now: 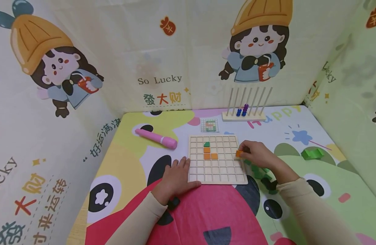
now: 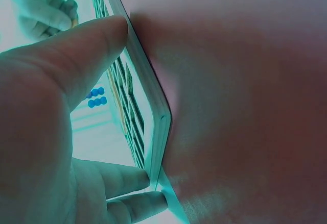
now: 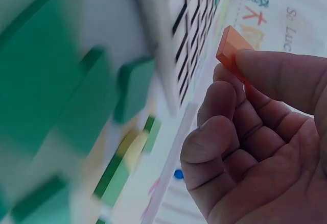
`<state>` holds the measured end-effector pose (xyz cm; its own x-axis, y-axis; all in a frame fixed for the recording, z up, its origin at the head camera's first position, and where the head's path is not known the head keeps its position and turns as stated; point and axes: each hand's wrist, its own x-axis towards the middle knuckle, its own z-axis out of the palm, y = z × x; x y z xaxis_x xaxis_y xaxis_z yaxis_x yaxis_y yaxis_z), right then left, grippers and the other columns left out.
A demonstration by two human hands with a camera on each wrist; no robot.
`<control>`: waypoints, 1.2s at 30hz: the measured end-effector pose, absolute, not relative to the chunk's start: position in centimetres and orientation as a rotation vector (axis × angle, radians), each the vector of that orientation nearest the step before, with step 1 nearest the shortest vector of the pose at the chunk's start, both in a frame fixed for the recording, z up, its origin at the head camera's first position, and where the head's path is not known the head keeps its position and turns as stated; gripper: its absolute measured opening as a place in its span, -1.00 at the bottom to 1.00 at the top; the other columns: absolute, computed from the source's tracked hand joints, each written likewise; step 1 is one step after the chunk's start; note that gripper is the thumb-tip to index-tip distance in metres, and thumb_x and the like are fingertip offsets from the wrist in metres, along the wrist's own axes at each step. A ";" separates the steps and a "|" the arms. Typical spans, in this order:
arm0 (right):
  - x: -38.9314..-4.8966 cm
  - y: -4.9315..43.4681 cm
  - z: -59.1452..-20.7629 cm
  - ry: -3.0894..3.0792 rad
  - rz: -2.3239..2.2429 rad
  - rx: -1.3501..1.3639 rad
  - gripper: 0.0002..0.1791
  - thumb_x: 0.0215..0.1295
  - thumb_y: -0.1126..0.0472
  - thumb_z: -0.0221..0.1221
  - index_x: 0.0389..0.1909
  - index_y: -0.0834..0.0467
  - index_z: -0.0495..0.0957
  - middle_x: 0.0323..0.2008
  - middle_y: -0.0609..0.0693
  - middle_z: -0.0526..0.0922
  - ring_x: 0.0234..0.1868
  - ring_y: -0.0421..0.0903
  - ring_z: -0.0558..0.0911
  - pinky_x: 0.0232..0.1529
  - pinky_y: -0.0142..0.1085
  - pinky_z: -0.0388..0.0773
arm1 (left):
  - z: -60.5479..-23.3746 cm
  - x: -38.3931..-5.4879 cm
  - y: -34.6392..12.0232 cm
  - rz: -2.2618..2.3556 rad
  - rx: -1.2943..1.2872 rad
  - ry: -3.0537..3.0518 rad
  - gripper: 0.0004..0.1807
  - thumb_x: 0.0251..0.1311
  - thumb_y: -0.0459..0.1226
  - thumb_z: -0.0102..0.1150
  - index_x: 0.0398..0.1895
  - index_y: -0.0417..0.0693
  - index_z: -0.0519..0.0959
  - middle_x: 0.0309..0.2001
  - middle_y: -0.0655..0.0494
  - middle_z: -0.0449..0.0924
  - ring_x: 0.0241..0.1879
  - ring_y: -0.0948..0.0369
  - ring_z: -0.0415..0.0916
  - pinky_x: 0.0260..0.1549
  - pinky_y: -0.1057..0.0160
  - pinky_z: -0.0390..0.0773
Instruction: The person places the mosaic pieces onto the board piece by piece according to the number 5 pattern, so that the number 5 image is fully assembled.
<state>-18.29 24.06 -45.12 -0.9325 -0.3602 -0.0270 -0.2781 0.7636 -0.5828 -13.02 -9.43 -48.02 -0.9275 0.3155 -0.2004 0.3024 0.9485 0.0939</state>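
Note:
Thumb and fingertips of my right hand (image 1: 257,153) pinch a small orange square tile (image 3: 232,48) over the right edge of a wooden grid board (image 1: 197,173). Three orange tiles (image 1: 207,156) form an L in the board's cells, with a round-cornered green tile (image 1: 207,144) above them. My left hand (image 1: 175,178) lies at the board's lower left corner, fingers extended along the left side and thumb at the front edge. In the left wrist view, its thumb and fingers touch the board's rim (image 2: 159,117).
Several green tiles (image 1: 259,173) lie beside the board, partly under my right wrist. Another green piece (image 1: 312,154) sits farther right. Behind the board are a small pattern card (image 1: 209,125) and a peg stand (image 1: 244,117) with blue and purple beads. A pink pen-shaped object (image 1: 157,137) lies left.

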 end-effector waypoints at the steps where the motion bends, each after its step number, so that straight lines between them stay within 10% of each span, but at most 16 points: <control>1: -18.5 23.7 -45.1 2.817 -0.897 -0.524 -0.93 0.46 0.26 0.22 -0.14 0.18 0.59 -0.27 -0.01 0.67 -0.28 -0.11 0.55 -0.27 -0.21 0.52 | -48.0 -13.0 -9.4 0.093 0.463 2.888 0.18 0.07 0.42 0.27 0.62 -0.07 0.19 0.56 -0.07 0.23 0.46 -0.10 0.25 0.21 -0.23 0.46; 36: -20.8 17.9 -46.9 2.796 -0.750 -0.703 -0.96 0.35 0.31 0.25 -0.23 0.16 0.58 -0.40 -0.07 0.60 -0.34 -0.12 0.50 -0.21 -0.18 0.46 | -48.0 -13.0 -9.4 0.087 0.461 2.887 0.19 0.04 0.41 0.30 0.62 -0.05 0.19 0.56 -0.07 0.23 0.47 -0.11 0.24 0.22 -0.24 0.46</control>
